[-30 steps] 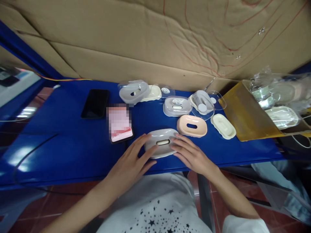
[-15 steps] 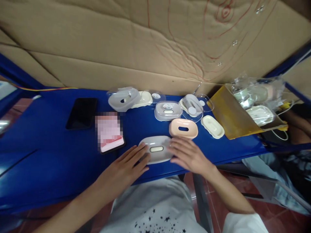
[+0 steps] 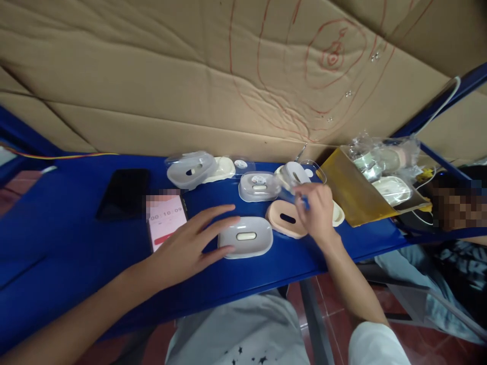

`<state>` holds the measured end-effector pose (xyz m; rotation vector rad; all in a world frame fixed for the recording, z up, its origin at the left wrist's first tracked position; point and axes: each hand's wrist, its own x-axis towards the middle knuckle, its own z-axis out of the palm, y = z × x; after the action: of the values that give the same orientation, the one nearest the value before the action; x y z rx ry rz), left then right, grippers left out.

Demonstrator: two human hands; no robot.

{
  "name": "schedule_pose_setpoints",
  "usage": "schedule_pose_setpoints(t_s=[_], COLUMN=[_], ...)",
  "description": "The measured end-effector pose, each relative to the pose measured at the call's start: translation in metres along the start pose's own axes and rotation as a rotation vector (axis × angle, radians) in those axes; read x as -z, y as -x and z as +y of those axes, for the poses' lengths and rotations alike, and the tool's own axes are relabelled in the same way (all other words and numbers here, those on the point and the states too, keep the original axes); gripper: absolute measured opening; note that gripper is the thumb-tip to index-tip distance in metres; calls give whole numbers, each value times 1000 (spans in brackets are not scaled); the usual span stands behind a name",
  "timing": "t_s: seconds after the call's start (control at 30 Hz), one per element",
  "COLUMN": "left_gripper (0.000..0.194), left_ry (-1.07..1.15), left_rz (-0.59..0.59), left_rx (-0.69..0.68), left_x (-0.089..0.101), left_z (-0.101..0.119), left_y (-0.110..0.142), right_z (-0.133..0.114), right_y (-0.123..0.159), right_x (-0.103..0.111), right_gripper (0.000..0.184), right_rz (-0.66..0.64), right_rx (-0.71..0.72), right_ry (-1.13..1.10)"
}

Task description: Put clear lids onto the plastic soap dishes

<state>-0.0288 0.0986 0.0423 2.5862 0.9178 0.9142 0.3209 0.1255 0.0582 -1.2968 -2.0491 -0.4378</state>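
Note:
A grey oval soap dish lies near the front edge of the blue table. My left hand rests with fingers spread against its left side. My right hand has reached back over a pink oval dish and a cream tray, with fingers pinched at a clear plastic lid piece. Behind them sit a clear covered dish and another grey dish with a cream part.
A black phone and a second phone with a lit screen lie left of the dishes. A yellow-brown tray with bagged dishes stands at the right. A cardboard wall rises behind. Another person sits at the far right.
My right hand left the grey dish and moved back and right to the clear lid piece. My left hand stays at the grey dish. The view has shifted.

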Motion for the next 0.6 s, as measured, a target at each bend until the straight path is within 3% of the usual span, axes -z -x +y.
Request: schedule_pose_setpoints(t_s=[0.13, 0.2, 0.27, 0.43, 0.6], left_gripper=[67, 65, 56, 44, 28], left_ry=[177, 217, 241, 221, 102], left_rz=[47, 5, -34, -38, -19], left_rx=[31, 22, 17, -37, -183], left_x=[1, -3, -8, -17, -22], left_z=[6, 7, 7, 8, 7], left_y=[4, 6, 8, 7, 2], right_z=[-62, -77, -81, -69, -70], right_y=[20, 28, 36, 49, 47], right_x=[5, 1, -3, -14, -16], right_gripper=[20, 18, 21, 41, 29], right_rz=[25, 45, -4, -307, -349], right_rx=[459, 580, 571, 498, 489], right_ry=[-69, -59, -44, -147, -256])
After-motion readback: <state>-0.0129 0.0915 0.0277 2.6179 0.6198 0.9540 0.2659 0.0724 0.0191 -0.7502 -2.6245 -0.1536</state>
